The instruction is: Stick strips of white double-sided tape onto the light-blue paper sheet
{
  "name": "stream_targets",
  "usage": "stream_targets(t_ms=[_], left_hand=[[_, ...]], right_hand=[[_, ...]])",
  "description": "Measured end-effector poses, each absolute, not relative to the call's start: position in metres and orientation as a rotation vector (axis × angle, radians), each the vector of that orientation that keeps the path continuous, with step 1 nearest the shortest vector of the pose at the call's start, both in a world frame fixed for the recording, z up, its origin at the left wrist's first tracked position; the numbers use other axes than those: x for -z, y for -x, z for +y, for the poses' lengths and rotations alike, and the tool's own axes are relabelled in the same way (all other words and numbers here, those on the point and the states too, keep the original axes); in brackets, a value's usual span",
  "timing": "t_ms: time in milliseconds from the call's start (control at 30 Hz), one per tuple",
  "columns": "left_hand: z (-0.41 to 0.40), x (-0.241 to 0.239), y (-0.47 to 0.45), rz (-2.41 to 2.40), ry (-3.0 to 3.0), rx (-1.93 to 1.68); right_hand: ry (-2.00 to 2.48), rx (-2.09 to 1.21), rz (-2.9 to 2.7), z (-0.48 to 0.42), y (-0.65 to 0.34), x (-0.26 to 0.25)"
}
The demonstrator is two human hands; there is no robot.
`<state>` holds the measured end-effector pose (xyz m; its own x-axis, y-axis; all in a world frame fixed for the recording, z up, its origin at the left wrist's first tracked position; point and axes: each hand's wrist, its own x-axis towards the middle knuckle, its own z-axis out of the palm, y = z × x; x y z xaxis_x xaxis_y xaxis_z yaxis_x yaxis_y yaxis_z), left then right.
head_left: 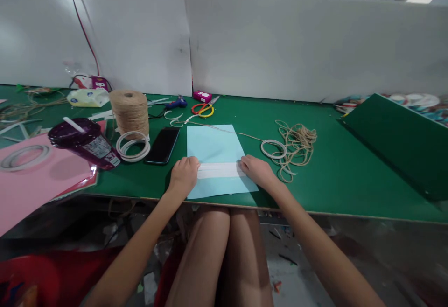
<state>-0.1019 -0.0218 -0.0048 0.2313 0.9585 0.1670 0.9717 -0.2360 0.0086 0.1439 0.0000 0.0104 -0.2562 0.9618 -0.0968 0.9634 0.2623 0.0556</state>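
Note:
A light blue sheet of paper [213, 143] lies near the table's front edge. Across it runs a white strip [221, 170] with lengthwise lines, perhaps folds; whether it is separate from the sheet I cannot tell. My left hand [185, 174] is closed at the strip's left end, fingers curled down. At the right end my right hand [258, 170] pinches the strip, its fingertips partly hidden. Thin twine passes over the top of the blue sheet towards a white ring [273, 149] and a loose tangle of twine [299, 141] on the right.
Left of the sheet are a black phone [163, 145], a twine spool [129, 111], white rings [133, 147], a purple cup [86, 141] and pink sheets [45, 176]. Scissors [203, 109] and a glue gun [177, 102] lie behind. A green board [395, 143] leans at the right.

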Motion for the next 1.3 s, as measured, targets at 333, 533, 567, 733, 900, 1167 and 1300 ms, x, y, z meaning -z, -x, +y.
stream_targets(t_ms=[333,533,567,733,900,1167,1300], left_hand=[[-0.031,0.009,0.105,-1.873,2.409,0.316],[-0.017,-0.003,0.104,-2.026,2.437,0.265],[-0.015,-0.004,0.104,-2.046,2.442,0.255],[-0.018,-0.006,0.103,-2.054,2.455,0.233],[-0.025,-0.003,0.102,-1.977,2.451,0.250],[0.001,-0.009,0.108,-2.113,2.520,0.143],[0.007,-0.014,0.111,-2.098,2.630,0.098]], right_hand=[[-1.861,0.058,2.433,-0.001,-0.146,-0.012],[-1.757,0.289,2.567,0.012,-0.156,-0.022],[-1.743,0.318,2.584,0.013,-0.158,-0.024],[-1.768,0.342,2.601,0.011,-0.160,-0.022],[-1.838,0.241,2.582,0.004,-0.158,-0.012],[-1.780,0.231,2.541,0.008,-0.158,-0.012],[-1.776,0.186,2.534,0.006,-0.156,-0.011]])
